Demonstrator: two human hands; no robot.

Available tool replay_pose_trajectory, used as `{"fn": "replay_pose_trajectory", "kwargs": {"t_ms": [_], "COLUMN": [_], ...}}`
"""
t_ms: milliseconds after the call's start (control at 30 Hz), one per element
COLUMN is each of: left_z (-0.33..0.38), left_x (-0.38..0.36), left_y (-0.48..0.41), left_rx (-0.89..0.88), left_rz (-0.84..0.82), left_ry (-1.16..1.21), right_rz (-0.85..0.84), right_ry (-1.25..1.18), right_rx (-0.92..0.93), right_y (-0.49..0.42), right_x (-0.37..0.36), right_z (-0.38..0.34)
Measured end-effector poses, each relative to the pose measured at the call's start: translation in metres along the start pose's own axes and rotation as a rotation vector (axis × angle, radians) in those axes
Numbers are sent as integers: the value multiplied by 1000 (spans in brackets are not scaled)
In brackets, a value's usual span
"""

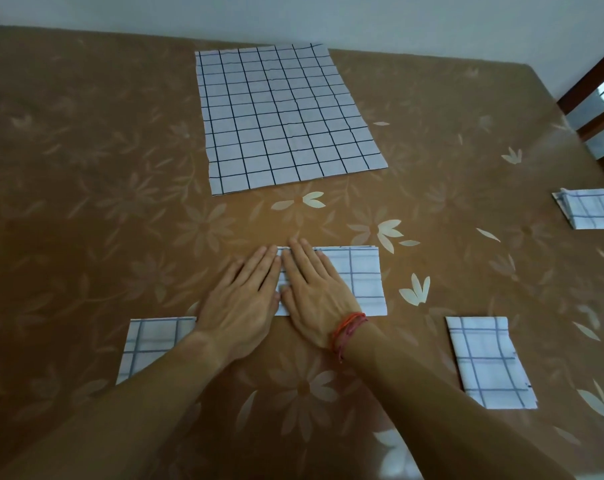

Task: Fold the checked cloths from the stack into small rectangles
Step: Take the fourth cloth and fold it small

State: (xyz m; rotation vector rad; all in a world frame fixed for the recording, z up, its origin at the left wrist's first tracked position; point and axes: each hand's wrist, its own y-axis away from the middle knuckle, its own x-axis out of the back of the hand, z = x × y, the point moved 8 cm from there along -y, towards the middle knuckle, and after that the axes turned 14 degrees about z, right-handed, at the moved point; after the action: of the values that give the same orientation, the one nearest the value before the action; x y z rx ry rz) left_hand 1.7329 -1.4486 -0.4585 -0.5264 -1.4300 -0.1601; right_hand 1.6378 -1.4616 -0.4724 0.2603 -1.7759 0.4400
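Both hands lie flat, palms down and fingers stretched out, side by side on the cloth at the middle of the scene. The left hand point(242, 301) covers the left end of the folded checked cloth point(359, 280) and partly rests on the worktop point(85, 202). The right hand point(312, 296) presses the cloth just beside it, the two hands touching along the forefingers. Neither hand grips anything; both are spread wide and pressed down. A red thread bracelet point(347, 329) circles the right wrist.

The folded cloth is a small white rectangle with thin blue lines, lying flat with its right half uncovered. From it, at 12 o'clock and well apart, the stack of checked cloths point(283, 116) lies spread open, white with dark grid lines, slightly skewed. At 7 o'clock a folded cloth point(151, 341) lies partly under the left forearm. At 4 o'clock another folded rectangle point(486, 362) lies on its own. At 3 o'clock, near the frame's right edge, a further folded piece point(589, 207) shows several layered edges.

The worktop is covered in a brown cloth with pale flower patterns. At 2 o'clock a dark wooden chair point(598, 95) stands by the worktop's corner, against a pale wall point(293, 15).
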Motion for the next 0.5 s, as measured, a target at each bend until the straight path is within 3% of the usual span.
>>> {"fn": "replay_pose_trajectory", "kwargs": {"t_ms": [233,500], "left_z": [-1,-2], "left_x": [-2,-6], "left_y": [3,4], "left_rx": [-23,-9], "left_rz": [-6,-3], "left_ry": [-9,7], "right_rz": [-17,-68], "right_ry": [26,108], "right_rx": [-49,-182], "right_y": [5,34], "right_x": [2,21], "right_z": [15,81]}}
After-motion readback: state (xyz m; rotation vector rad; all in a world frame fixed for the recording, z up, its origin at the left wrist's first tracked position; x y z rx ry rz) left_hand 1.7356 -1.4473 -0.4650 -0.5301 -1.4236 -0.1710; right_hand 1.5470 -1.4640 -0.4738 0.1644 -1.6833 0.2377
